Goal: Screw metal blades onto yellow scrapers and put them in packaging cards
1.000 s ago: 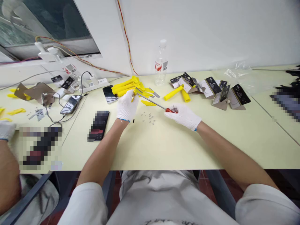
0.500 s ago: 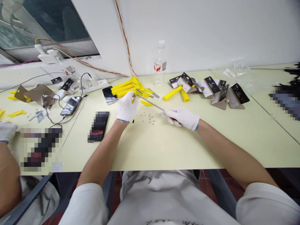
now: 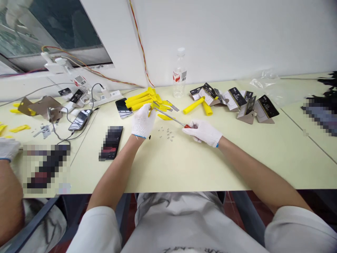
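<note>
My right hand [image 3: 202, 132], in a white knit glove, is closed around the red handle of a screwdriver [image 3: 173, 119]. The long metal shaft points left, its tip meeting a yellow plastic part [image 3: 153, 106] that my gloved left hand [image 3: 143, 121] pinches. My fingers hide most of that part. Behind my left hand lies a pile of yellow tubular handles [image 3: 139, 98]. Flat yellow pieces [image 3: 164, 117] and grey metal blades [image 3: 173, 105] rest beside it. Several small screws [image 3: 168, 133] are scattered on the table between my hands.
A clear bottle [image 3: 179, 75] stands by the wall. Two yellow tubes [image 3: 194, 105] and folded black-and-white cards [image 3: 235, 98] lie to the right. Phones [image 3: 79, 119] with cables and a power strip [image 3: 107, 97] are at left. Another person's gloved hand [image 3: 9, 148] shows at the left edge.
My right hand has shifted slightly left and turned, so the screwdriver's red handle now shows. My left hand stays nearly in place with the yellow part.
</note>
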Demonstrator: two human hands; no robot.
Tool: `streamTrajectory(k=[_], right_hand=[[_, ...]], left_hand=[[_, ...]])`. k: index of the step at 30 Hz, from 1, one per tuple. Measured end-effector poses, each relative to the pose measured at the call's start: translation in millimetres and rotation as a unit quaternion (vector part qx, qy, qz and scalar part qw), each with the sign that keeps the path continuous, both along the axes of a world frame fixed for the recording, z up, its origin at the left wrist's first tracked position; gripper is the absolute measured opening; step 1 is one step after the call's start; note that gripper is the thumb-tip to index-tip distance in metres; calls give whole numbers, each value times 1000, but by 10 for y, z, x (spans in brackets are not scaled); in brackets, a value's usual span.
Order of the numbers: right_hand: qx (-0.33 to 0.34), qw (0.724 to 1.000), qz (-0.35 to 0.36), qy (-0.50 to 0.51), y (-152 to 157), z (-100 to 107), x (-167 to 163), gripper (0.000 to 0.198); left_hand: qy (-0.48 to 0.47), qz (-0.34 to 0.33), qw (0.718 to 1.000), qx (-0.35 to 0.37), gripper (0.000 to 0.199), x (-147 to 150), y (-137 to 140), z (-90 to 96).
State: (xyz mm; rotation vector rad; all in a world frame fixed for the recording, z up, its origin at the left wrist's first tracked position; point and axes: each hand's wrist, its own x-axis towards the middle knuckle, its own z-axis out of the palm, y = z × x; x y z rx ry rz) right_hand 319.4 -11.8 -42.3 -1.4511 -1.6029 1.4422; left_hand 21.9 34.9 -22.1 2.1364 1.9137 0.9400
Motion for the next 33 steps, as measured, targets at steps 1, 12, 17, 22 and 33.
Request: streamTrajectory(k=[1,12,17,22,33], right_hand=[[38,998,-16,-37,2,-25,-9,55],[185,966,5,-179,27,-20,7,45],[-101,994,27,27,6,108,19,50],[-148,983,65,82,-8,162,60,53],[267,939,-41,-212,-11,38,-21,31]], left_hand=[[1,-1,1000,-3,18,0,2,3],[23,6,1000,16,20,-22,7,-33],[15,6,1000,-8,19,6,-6,-21],[-8,1,1000,2,18,0,2,-30],[-10,12,1000,-12,18,-8,-8,1]])
